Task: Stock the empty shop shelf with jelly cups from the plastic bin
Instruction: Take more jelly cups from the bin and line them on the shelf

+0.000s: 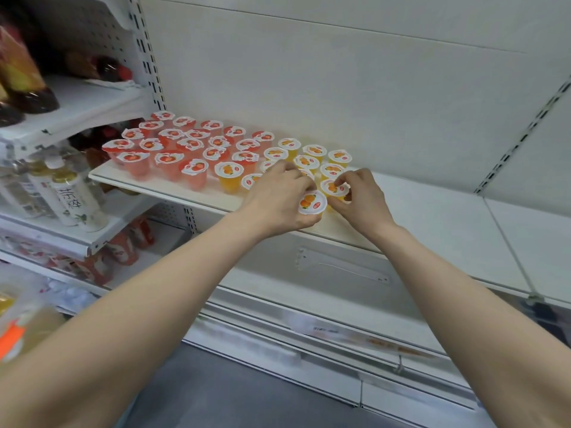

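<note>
Left hand [278, 199] fingers close around an orange jelly cup [312, 202]; right hand [360, 197] pinches another orange cup [333, 187] at the shelf [432, 211] edge; a nudge could topple neighbours.

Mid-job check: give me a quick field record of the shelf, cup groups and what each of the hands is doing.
shelf: white, right part bare
red jelly cups: clustered on the shelf's left
orange jelly cups: grouped right of the red ones
left hand: grips an orange cup at the shelf's front edge
right hand: fingers on another orange cup, beside the first
plastic bin: not in view
</note>
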